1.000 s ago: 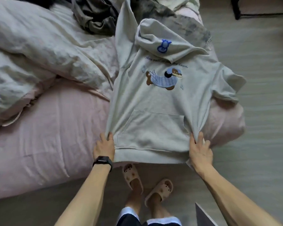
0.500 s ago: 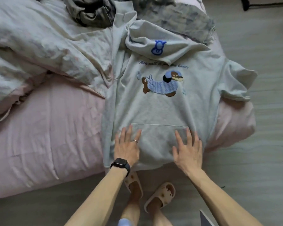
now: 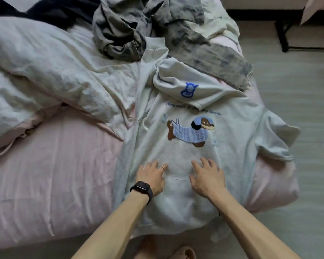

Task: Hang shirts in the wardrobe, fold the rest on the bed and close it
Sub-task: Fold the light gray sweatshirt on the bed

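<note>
A pale grey hoodie (image 3: pixel 238 139) with a dog picture on its chest lies face up on the corner of the pink bed (image 3: pixel 51 174). Its hood is flopped forward over the chest and its right sleeve is bunched at the bed's edge. My left hand (image 3: pixel 151 177), with a black watch and a ring, lies flat on the hoodie just above the front pocket. My right hand (image 3: pixel 208 176) rests flat beside it, fingers spread on the fabric. The wardrobe is out of view.
A crumpled white duvet (image 3: pixel 45 71) covers the bed's left half. A heap of grey mottled clothes (image 3: pixel 131 30) and a dark garment (image 3: pixel 45 10) lie at the far end. Black furniture legs (image 3: pixel 282 30) stand on the floor at right. My slippered foot (image 3: pixel 183 254) is below the bed edge.
My hands let go of the hoodie's hem, moved onto its front and slid up from the pocket toward the chest, pressing flat. The view moved closer to the bed.
</note>
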Available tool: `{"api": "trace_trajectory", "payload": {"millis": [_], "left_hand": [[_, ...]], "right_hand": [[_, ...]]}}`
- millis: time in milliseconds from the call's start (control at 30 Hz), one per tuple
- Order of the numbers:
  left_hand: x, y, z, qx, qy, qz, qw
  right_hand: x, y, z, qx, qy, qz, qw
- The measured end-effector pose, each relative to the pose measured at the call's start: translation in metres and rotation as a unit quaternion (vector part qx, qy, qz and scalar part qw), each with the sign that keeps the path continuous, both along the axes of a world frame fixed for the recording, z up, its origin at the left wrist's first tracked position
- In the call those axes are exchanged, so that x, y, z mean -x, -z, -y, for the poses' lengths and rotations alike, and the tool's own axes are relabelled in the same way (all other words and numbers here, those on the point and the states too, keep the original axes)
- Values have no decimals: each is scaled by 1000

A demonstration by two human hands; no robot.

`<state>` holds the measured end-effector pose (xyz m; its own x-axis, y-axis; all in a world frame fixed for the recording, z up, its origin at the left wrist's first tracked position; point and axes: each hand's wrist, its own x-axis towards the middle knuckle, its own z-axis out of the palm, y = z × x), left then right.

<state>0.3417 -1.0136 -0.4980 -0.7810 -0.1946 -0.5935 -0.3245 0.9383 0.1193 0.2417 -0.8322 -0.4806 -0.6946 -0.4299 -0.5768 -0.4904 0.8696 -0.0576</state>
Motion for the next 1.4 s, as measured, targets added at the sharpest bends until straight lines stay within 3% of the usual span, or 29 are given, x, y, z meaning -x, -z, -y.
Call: {"api": "trace_trajectory", "payload": {"millis": [233, 400, 500, 600, 667, 767, 867, 967, 1067, 1167, 1233, 1300, 1400], "left_hand": [[149, -20, 111, 44, -41, -128, 990], [250, -3, 172, 108, 23, -180, 977], [299, 7, 197, 149, 80, -174, 970], [341, 3, 210, 131, 106, -133, 977], [358, -9, 214, 97, 82, -145, 981], [411, -36, 205, -21, -41, -225, 973], [478, -57, 185, -136, -138, -308, 931], [522, -64, 162, -206, -168, -365, 892], [515, -43, 148, -221, -136, -313, 914], [466, -10, 156, -65, -84, -278, 955], [421, 6, 168, 27, -127, -249, 960], [370, 12, 178, 75, -221, -207, 950], [306, 14, 194, 79, -318, -170, 930]], "right_hand": [[143, -16, 101, 98, 49, -86, 990], [222, 10, 127, 23, -5, -127, 992], [255, 24, 129, -1, -28, -153, 988], [284, 21, 131, 71, 9, -160, 984], [302, 7, 134, 183, 110, -202, 956], [350, -17, 132, 314, 243, -269, 877], [400, -25, 135, 345, 362, -222, 837], [426, -12, 135, 351, 475, -147, 793], [412, 6, 133, 334, 412, -178, 829], [378, 30, 130, 307, 158, -225, 911], [359, 51, 124, 200, 39, -156, 966], [345, 70, 122, 99, 16, -51, 994], [332, 73, 140, 41, 50, -41, 997]]}}
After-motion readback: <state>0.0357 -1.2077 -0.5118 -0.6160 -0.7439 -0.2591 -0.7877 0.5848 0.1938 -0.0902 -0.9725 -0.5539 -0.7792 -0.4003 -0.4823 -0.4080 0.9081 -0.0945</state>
